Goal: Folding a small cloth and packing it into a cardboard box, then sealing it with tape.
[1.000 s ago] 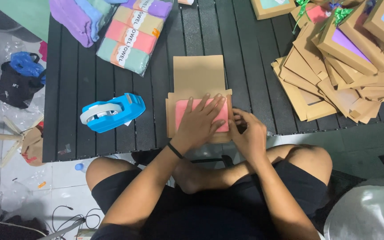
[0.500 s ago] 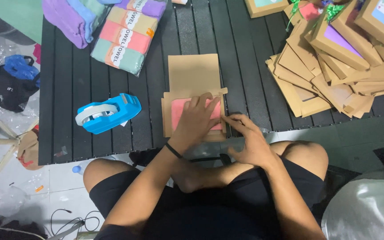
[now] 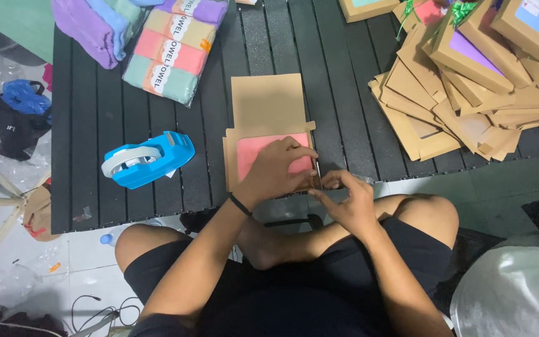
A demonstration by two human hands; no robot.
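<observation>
**Hands at a cardboard box on a dark slatted tabletop**

A black slatted tabletop (image 3: 344,81) lay low over a pale tiled floor (image 3: 82,262), where the person sat cross-legged in black shorts. At the right edge sprawled a pile of flat brown cardboard boxes (image 3: 469,93). At the top left sat a wrapped bundle of pastel towels (image 3: 169,53). In the middle, just in front of the person, lay an open cardboard box (image 3: 268,112) holding a folded pink towel (image 3: 254,156). To its left stood a blue tape dispenser (image 3: 148,159). The left hand (image 3: 276,171) pressed flat on the pink towel, fingers spread and released. The right hand (image 3: 350,200) was at the box's near right corner, fingers pinched on the box's edge there.
</observation>
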